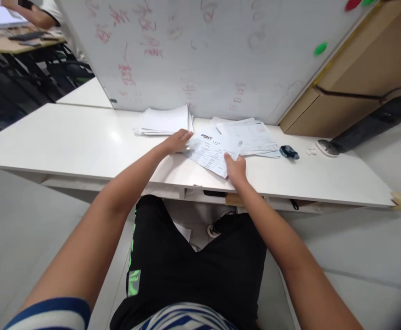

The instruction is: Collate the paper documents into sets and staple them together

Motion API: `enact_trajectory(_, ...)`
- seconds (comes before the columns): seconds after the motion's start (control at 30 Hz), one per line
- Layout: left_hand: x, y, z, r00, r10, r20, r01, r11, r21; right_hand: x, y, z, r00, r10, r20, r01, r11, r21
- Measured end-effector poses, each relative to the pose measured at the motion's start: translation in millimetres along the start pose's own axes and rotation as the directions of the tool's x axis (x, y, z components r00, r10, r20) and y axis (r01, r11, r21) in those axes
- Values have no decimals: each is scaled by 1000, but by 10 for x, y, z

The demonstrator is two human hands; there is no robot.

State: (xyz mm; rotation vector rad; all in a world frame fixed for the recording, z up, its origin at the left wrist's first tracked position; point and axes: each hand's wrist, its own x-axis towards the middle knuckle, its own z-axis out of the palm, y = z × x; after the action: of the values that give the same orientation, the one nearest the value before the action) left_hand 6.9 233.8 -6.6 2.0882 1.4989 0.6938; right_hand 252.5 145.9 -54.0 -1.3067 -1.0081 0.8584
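A white printed sheet (pixel 207 153) with "PONY" lettering at its top lies tilted between my two hands, over the front part of the white desk. My right hand (pixel 236 169) grips its lower right edge, thumb on top. At the sheet's left edge is my left hand (pixel 179 141), closed on it with the fingers pointing right; its fingertips are slightly blurred. Behind the left hand sits a stack of white paper (pixel 166 120). A looser pile of printed papers (pixel 255 135) spreads out behind and right of the sheet.
A whiteboard (pixel 200 59) with red writing stands along the desk's back. Right of the papers lie a dark blue crumpled item (pixel 289 152), small white bits (pixel 311 151) and a computer mouse (pixel 327 147). Cardboard boxes (pixel 365 59) rise at the right. Another person's arm (pixel 38 17) shows far left.
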Motion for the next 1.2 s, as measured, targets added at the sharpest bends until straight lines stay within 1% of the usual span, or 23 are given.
enact_trajectory(0.07, -101, 61, -88, 1000, 6, -28, -6, 1000, -7, -23, 22, 11, 991, -51, -127, 50, 999, -8)
enact_trajectory(0.13, -244, 111, -138, 993, 19, -119, -18, 1000, 9, 39, 37, -4, 968, -61, -244, 72, 997, 37)
enact_trajectory(0.17, -335, 137, -139, 984, 39, -173, -32, 999, 42, 105, 38, -22, 954, -53, -296, 81, 993, 82)
enact_trajectory(0.2, -435, 167, -118, 968, 71, -239, -45, 992, 115, 190, 33, -46, 940, -34, -340, 86, 987, 139)
enact_trajectory(0.23, -539, 202, -76, 950, 140, -278, -85, 976, 200, 286, 24, -76, 931, -6, -364, 87, 974, 207)
enact_trajectory(0.27, -641, 244, -14, 935, 235, -266, -160, 948, 273, 385, 12, -112, 932, 23, -362, 86, 955, 283)
enact_trajectory(0.3, -733, 290, 64, 915, 339, -218, -260, 910, 323, 477, 2, -153, 940, 49, -339, 79, 932, 354)
enact_trajectory(0.37, -869, 385, 242, 841, 515, -166, -425, 818, 388, 616, -6, -246, 967, 85, -242, 32, 895, 444)
enact_trajectory(0.43, -932, 462, 408, 774, 587, -237, -458, 777, 432, 671, 12, -336, 987, 93, -129, -21, 879, 476)
enact_trajectory(0.5, -940, 502, 523, 719, 634, -286, -494, 755, 432, 656, 46, -397, 995, 82, -53, -46, 871, 489)
enact_trajectory(0.53, -933, 505, 556, 703, 648, -294, -520, 750, 409, 635, 63, -411, 997, 69, -44, -39, 873, 486)
enact_trajectory(0.57, -922, 498, 574, 700, 646, -305, -540, 758, 367, 612, 77, -414, 997, 54, -52, -23, 882, 471)
enact_trajectory(0.6, -909, 487, 578, 717, 614, -331, -535, 789, 303, 589, 87, -407, 997, 40, -67, -6, 896, 443)
enact_trajectory(0.63, -898, 473, 571, 758, 540, -366, -493, 842, 220, 569, 92, -394, 996, 22, -83, 13, 914, 405)
enact_trajectory(0.67, -887, 462, 555, 813, 428, -395, -415, 901, 122, 552, 92, -379, 995, 6, -95, 29, 932, 362)
enact_trajectory(0.7, -878, 457, 535, 869, 302, -391, -320, 947, 21, 538, 88, -364, 995, -9, -99, 41, 946, 322)
enact_trajectory(0.73, -870, 459, 512, 919, 194, -343, -229, 971, -66, 525, 79, -352, 995, -21, -96, 48, 956, 291)
enact_trajectory(0.77, -864, 468, 490, 958, 120, -260, -157, 979, -130, 513, 69, -343, 995, -31, -91, 55, 961, 269)
enact_trajectory(0.8, -857, 482, 471, 982, 80, -169, -109, 979, -173, 502, 59, -339, 995, -41, -90, 63, 965, 256)
enact_trajectory(0.83, -851, 497, 455, 994, 62, -94, -80, 975, -207, 492, 50, -338, 995, -48, -91, 69, 966, 249)
enact_trajectory(0.9, -835, 521, 436, 999, 39, -23, -44, 963, -266, 476, 38, -340, 994, -55, -91, 76, 967, 242)
enact_trajectory(1.03, -802, 508, 436, 1000, -8, -25, -1, 938, -345, 465, 35, -344, 996, -41, -75, 57, 974, 218)
enact_trajectory(1.2, -779, 468, 449, 999, -17, -29, 6, 944, -331, 451, 25, -348, 997, -31, -77, 47, 977, 209)
